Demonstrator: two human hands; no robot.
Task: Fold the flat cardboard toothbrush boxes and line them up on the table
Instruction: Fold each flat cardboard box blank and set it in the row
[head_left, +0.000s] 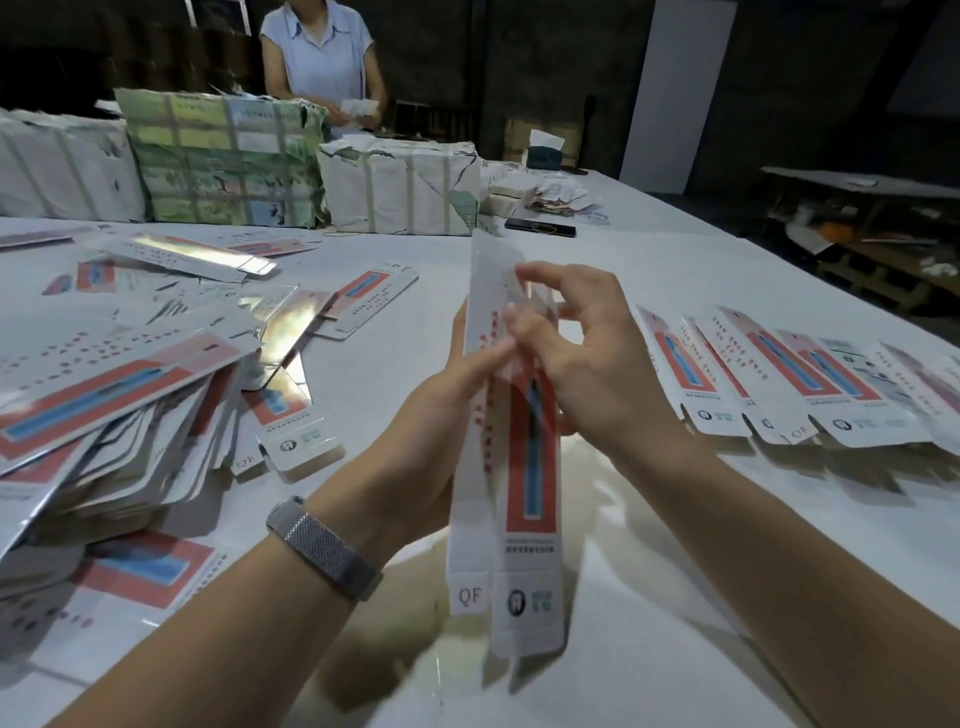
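I hold one long white toothbrush box (524, 483) with a red and blue panel upright above the table, its tooth-logo flap pointing toward me. My left hand (441, 421) grips its left side from behind, thumb across the front. My right hand (576, 358) pinches the upper right edge with thumb and forefinger, the other fingers curled. A loose pile of flat boxes (119, 410) lies at the left. A row of folded boxes (789, 379) lies side by side at the right.
Strapped paper-wrapped bundles (223, 161) stand along the far edge of the white table (675, 597). A black phone (540, 227) and loose papers lie beyond them. Another person (322, 57) stands behind the bundles handling something.
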